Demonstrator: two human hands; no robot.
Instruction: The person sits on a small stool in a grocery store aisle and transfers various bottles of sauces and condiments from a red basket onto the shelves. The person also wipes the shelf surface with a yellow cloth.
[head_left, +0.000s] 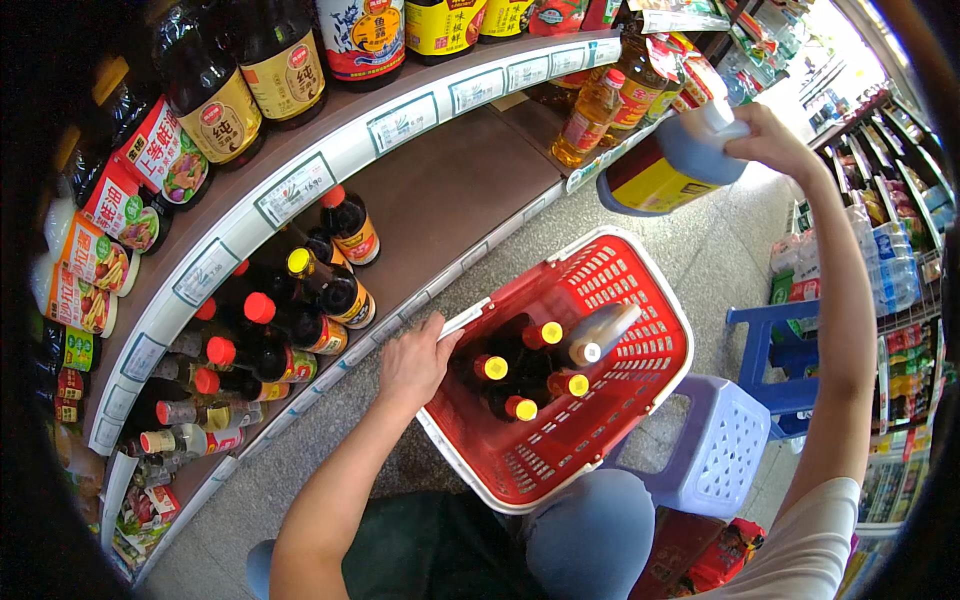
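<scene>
My left hand (414, 366) grips the white handle bar along the left rim of a red plastic shopping basket (559, 457). Inside the basket stand several dark bottles (517, 375) with yellow caps, beside a jug (586, 341) with a white cap and a pale handle. My right hand (772, 142) is closed around the upper part of a large plastic jug (667, 169) with a yellow label. This jug is tilted and blurred, held in the air beyond the basket's far rim, near the end of the shelf.
On the lower shelf (450, 172) at left are several dark sauce bottles (300, 337) and an oil bottle (589, 120). Above runs a shelf edge (405, 112) with price tags. At right stand a lilac plastic stool (712, 442), a blue stool (772, 360) and water bottle packs (885, 259).
</scene>
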